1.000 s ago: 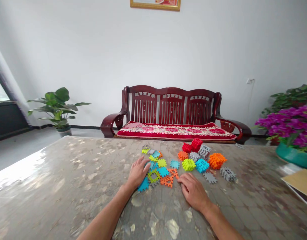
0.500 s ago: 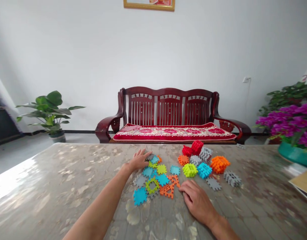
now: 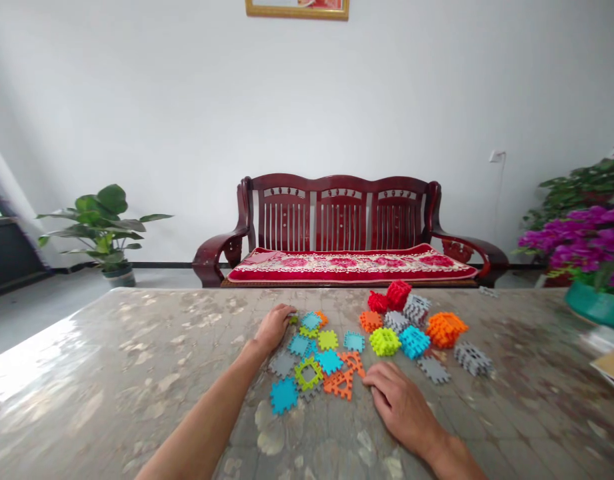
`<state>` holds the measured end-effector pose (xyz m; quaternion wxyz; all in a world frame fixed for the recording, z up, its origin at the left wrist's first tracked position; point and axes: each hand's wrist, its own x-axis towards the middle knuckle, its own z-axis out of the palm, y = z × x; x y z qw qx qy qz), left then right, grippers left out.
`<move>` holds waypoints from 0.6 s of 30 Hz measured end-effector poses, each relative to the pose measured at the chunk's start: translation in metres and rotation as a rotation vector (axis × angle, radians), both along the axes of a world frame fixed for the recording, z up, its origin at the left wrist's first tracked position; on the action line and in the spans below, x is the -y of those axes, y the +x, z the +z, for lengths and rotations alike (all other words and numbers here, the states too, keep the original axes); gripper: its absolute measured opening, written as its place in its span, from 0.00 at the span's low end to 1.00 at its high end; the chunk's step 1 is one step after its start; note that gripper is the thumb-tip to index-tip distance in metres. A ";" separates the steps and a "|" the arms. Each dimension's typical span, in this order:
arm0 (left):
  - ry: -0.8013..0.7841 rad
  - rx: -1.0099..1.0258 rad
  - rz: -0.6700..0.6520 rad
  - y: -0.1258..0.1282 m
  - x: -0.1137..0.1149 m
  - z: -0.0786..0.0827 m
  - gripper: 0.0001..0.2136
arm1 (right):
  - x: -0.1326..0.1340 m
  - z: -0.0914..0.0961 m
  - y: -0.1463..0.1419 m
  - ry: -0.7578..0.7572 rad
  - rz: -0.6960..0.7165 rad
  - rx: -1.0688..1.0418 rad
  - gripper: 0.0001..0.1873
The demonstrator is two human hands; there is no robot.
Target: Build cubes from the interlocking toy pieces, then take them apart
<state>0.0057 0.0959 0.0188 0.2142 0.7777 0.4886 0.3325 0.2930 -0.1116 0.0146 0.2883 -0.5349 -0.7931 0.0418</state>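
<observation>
Left hand (image 3: 273, 329) at far end of flat, notched, multicoloured plastic tiles (image 3: 284, 396); right hand (image 3: 399, 403) at their right edge.
Left fingertips at a lime-green notched tile (image 3: 294, 320); pinch hidden, can't tell. Right fingers bunched and curled, tips just beside an orange triangular cut-out tile (image 3: 359, 364); underside hidden, can't tell if gripping. Tiles lie mostly between the hands on the grey floral tabletop (image 3: 151, 373).

The fingers (image 3: 287, 309) of the left hand (image 3: 273, 328) partly cover a lime-green toothed plastic tile (image 3: 293, 320), hiding whether they grip it. The top edge crops a gold-framed wall picture (image 3: 297, 11); the right edge crops a teal pot (image 3: 594, 308) of purple blossoms (image 3: 581, 233). A flat grey object (image 3: 487, 291) is too small to identify.
</observation>
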 end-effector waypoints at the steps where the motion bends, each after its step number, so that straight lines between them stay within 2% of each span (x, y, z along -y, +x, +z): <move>1: -0.004 0.053 0.033 -0.001 0.002 0.001 0.15 | 0.000 0.000 0.000 -0.002 -0.001 0.000 0.14; 6: -0.083 0.340 0.207 0.000 0.014 0.010 0.09 | -0.001 -0.001 0.001 -0.023 0.011 -0.021 0.14; 9: -0.216 0.516 0.219 0.006 0.033 0.012 0.08 | -0.003 -0.002 0.002 -0.054 0.001 -0.066 0.14; 10: -0.306 0.611 0.197 0.010 0.041 0.011 0.08 | -0.004 -0.003 0.002 -0.065 -0.015 -0.089 0.14; 12: -0.657 0.957 0.115 0.018 0.061 0.010 0.11 | -0.006 -0.003 -0.001 -0.088 -0.067 -0.155 0.14; 14: -0.927 1.158 0.059 0.028 0.080 0.008 0.14 | -0.007 -0.002 -0.006 -0.114 -0.124 -0.255 0.14; 16: -1.079 1.235 0.040 0.039 0.097 0.007 0.14 | -0.008 -0.001 -0.014 -0.142 -0.151 -0.380 0.17; 18: -1.165 1.271 0.029 0.048 0.110 0.008 0.13 | -0.010 0.000 -0.024 -0.174 -0.149 -0.503 0.21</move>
